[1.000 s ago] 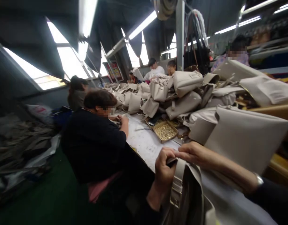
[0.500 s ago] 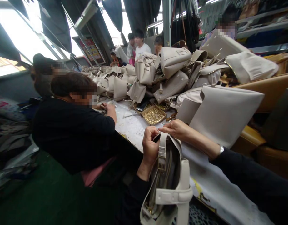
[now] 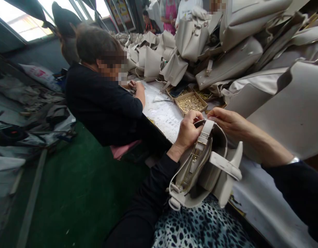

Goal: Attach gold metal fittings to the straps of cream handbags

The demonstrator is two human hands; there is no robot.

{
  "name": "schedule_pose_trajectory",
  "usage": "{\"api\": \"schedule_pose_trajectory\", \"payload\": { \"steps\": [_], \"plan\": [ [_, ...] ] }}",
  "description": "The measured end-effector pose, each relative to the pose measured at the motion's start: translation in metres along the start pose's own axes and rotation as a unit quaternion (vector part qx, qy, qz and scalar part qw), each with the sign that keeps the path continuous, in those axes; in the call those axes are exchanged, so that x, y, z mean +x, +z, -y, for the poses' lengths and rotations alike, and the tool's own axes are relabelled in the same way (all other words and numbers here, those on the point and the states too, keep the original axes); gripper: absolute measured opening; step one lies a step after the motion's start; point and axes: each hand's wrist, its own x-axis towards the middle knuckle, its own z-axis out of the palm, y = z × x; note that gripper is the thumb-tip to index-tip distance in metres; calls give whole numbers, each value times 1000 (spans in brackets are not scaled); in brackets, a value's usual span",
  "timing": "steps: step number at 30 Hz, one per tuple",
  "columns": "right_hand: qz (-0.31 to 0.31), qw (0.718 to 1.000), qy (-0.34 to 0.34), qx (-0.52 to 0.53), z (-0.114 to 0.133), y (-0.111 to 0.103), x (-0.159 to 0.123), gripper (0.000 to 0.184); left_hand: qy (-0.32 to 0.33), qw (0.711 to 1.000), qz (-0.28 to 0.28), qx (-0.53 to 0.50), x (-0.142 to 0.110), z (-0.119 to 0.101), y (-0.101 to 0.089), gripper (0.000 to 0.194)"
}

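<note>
A light grey handbag (image 3: 207, 172) is held over my lap at the table's edge, its top open towards me. A strap with a buckle (image 3: 199, 144) runs over the opening, and a flap tab (image 3: 225, 164) sticks out on the right. My left hand (image 3: 189, 132) is closed on the far left rim, thumb inside. At the far end, close by it, my right hand (image 3: 226, 120) has its fingers pinched at the bag's rim by the strap; whether a small part lies between them is hidden.
Beyond my hands a shallow box of small gold-coloured metal pieces (image 3: 190, 103) stands on the white table (image 3: 165, 115). Many grey bags (image 3: 228, 63) are heaped behind and to the right. A co-worker in black (image 3: 102, 103) sits at my left, hands on the table.
My view has swung down and to the right. The handbag now appears higher and tilted, with its inside showing more. Both hands stay at its far end.
</note>
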Motion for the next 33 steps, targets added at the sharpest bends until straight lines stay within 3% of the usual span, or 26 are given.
{"api": "schedule_pose_trajectory", "payload": {
  "steps": [9,18,20,23,25,27,33],
  "plan": [
    [-5,998,-1,-68,-7,7,4,28,-16,1000,1,11,-2,5,0,25],
    [-2,996,64,67,-16,23,4,41,-64,998,19,-16,-1,10,-4,25],
    [-32,993,64,95,-17,29,0,42,-67,997,37,-12,-1,5,-7,27],
    [-127,982,38,131,-25,41,-8,42,-50,996,67,1,-3,-4,-12,33],
    [-188,969,42,155,-40,49,-7,42,-86,990,107,-9,-3,-4,-15,24],
    [-235,953,54,185,-56,56,-2,46,-110,988,104,-22,-2,1,-18,25],
    [-230,938,83,246,-70,69,5,56,-157,981,61,-100,1,0,-23,45]
  ]
}}
